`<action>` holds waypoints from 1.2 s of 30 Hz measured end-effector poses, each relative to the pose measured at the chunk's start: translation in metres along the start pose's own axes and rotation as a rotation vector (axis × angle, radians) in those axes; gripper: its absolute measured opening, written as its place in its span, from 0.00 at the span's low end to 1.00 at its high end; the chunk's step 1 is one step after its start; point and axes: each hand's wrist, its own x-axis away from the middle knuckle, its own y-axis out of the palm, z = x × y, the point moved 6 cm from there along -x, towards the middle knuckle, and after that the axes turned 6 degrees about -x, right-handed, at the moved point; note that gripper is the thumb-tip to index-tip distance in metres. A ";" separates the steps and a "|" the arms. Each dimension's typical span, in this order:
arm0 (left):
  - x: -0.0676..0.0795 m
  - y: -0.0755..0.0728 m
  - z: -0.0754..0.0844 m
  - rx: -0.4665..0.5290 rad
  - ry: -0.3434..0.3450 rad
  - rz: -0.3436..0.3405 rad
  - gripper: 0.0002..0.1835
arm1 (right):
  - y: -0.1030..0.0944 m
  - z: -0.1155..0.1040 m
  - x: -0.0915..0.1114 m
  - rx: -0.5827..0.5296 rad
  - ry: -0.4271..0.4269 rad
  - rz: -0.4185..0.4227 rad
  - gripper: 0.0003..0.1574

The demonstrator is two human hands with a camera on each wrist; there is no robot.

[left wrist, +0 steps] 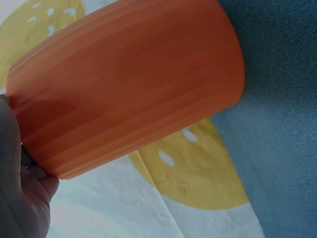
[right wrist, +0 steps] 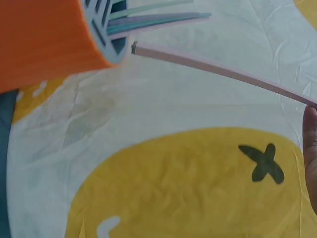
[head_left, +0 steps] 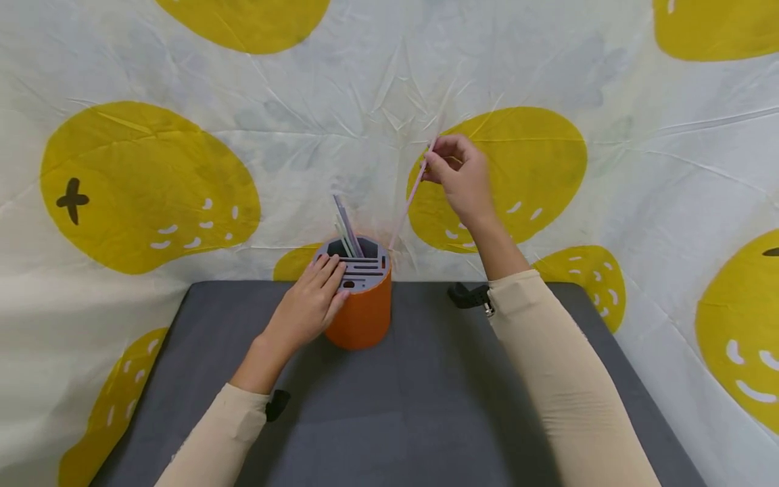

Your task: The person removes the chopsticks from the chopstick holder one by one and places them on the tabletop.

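An orange pen holder (head_left: 359,318) with a grey slotted top (head_left: 366,279) stands upright near the table's back edge. My left hand (head_left: 310,297) rests on its top rim, fingers laid straight over the left side and thumb at the front. Up and to the right, my right hand (head_left: 460,172) pinches a thin pale pink straw (right wrist: 213,68) between thumb and fingers. The straw slants downward, its lower end just outside the holder's rim in the right wrist view. Several pale straws (right wrist: 163,20) stick up from the holder's back opening.
The dark grey table (head_left: 389,419) ends close behind the holder. A white cloth (head_left: 341,101) with large yellow fruit prints hangs behind and beside it. Black straps (head_left: 468,295) are on both wrists, over beige sleeves (head_left: 566,379).
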 end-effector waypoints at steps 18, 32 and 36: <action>0.002 -0.001 0.000 0.008 -0.004 -0.010 0.31 | -0.060 0.045 0.041 0.317 0.139 -0.075 0.19; 0.001 -0.002 -0.001 0.012 -0.004 -0.026 0.31 | -0.094 0.114 0.094 0.478 0.371 -0.169 0.21; 0.002 -0.002 -0.002 0.013 -0.008 -0.029 0.31 | -0.096 0.134 0.109 0.512 0.424 -0.180 0.18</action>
